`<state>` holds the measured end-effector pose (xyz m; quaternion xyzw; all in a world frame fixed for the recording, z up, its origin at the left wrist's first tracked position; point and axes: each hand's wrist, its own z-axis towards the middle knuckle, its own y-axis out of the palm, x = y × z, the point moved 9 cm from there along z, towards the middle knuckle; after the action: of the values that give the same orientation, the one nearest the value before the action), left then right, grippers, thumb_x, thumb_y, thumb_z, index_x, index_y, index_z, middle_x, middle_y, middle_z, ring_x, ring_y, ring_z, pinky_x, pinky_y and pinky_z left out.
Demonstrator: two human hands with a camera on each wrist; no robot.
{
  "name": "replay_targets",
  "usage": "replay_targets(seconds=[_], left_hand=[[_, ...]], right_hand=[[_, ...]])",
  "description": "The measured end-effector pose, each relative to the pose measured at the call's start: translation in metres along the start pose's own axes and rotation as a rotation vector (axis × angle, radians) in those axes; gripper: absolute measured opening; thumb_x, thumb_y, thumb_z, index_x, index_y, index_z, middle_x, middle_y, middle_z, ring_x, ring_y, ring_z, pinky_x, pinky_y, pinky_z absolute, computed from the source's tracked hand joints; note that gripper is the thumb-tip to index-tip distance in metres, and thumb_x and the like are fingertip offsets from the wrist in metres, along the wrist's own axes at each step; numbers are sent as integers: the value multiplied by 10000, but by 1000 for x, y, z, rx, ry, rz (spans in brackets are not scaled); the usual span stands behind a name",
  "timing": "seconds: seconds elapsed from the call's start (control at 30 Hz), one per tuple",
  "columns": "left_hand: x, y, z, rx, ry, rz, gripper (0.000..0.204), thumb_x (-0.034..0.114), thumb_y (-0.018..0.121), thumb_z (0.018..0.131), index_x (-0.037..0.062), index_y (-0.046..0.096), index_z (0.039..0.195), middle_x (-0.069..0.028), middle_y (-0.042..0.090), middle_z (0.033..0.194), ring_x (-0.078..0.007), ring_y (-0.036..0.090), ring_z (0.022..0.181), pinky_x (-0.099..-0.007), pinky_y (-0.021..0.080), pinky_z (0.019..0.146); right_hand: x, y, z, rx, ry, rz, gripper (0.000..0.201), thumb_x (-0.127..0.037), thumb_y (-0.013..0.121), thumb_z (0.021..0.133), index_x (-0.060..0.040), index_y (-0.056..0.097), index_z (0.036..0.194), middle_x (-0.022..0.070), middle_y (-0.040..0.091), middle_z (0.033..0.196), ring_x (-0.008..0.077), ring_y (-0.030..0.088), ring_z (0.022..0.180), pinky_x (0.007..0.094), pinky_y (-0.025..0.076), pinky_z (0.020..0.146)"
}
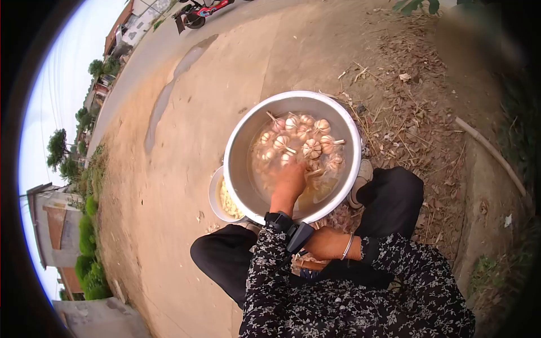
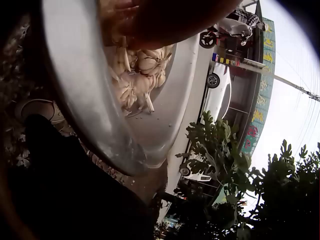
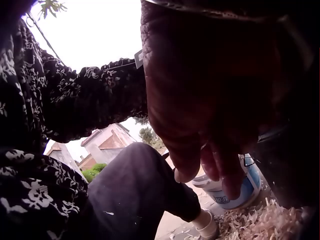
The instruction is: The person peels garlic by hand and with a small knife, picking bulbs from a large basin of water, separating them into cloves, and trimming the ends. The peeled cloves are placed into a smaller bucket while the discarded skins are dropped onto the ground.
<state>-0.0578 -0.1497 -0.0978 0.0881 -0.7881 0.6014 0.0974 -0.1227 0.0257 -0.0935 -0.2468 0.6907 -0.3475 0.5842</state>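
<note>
A large metal basin holds murky water and several whole garlic bulbs with short stalks. My left hand, with a black strap device at its wrist, reaches down into the basin, its fingertips among the bulbs and partly hidden by water. Close up in the left wrist view, its fingers overlap garlic bulbs; what they hold I cannot tell. Below the basin's near rim is my right hand, a bracelet at its wrist. In the right wrist view its fingers hang loosely downward, slightly bent, nothing visible in them.
A white bucket of peeled garlic cloves stands left of the basin. Garlic skins litter the ground between my legs. Dry leaves and a stick lie at right. A red scooter stands on the road beyond.
</note>
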Motion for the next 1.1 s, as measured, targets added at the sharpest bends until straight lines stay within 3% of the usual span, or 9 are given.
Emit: replay_targets(seconds=[0.23,0.37,0.43,0.5,0.57,0.63,0.73,0.97,1.1], left_hand=[[-19,-2,-14,-45,-2,84,234,59,610,716,68,579,948,-168,574,948,-267,604,846,-370,490,709],[-50,-36,-55,115,-217,-613,296,80,699,708,66,546,960,-70,542,845,-105,534,762,-242,460,611],[-42,-83,-97,375,-167,-1038,328,52,708,752,49,519,1020,-37,564,855,-101,549,776,-232,465,657],[-35,-100,-137,413,-155,-1128,336,35,703,772,37,505,1043,-27,566,870,-96,552,795,-230,468,688],[-26,-108,-176,410,-148,-1284,323,-5,688,800,15,498,1060,-24,569,917,-82,556,865,-226,467,776],[-28,-107,-201,437,-161,-1268,307,5,683,810,17,509,1062,-43,556,997,-85,558,881,-228,471,794],[-25,-97,-235,615,-34,-999,286,22,675,810,43,546,1063,-58,512,1025,-109,566,859,-243,495,761],[-55,-48,-249,880,-126,-751,149,137,467,975,34,515,1073,-33,536,809,-88,516,725,-234,450,648],[-62,-20,-245,858,-191,-760,163,137,463,971,18,438,1080,-76,544,757,-130,552,612,-258,455,579]], right_hand=[[11,-13,-6,6,146,48,225,-173,563,728,-7,655,849,181,664,821,344,660,781,440,524,708],[18,-16,-9,31,308,198,221,-195,563,770,-25,642,889,182,652,781,359,650,764,450,513,687],[12,-37,-9,364,181,420,187,-179,595,797,-23,587,899,154,615,672,297,642,652,402,494,586],[-8,-48,-8,375,150,601,199,-215,598,866,-30,560,928,99,600,666,190,580,545,331,460,528],[-13,-65,-12,691,162,1118,224,-253,541,939,-32,529,970,40,563,684,105,489,495,272,432,507],[-26,-72,-2,765,72,1246,270,-295,496,969,-32,491,1026,6,542,718,56,412,459,217,380,454],[-53,-82,23,509,82,1809,347,-324,520,949,-55,446,1156,2,537,740,37,451,536,177,371,461],[-38,-22,64,281,203,1771,426,-416,510,938,-94,398,1192,-20,470,682,1,332,409,151,267,353],[-13,-9,75,587,141,1612,318,-364,511,951,-84,452,1090,-32,444,694,16,375,508,167,296,391]])
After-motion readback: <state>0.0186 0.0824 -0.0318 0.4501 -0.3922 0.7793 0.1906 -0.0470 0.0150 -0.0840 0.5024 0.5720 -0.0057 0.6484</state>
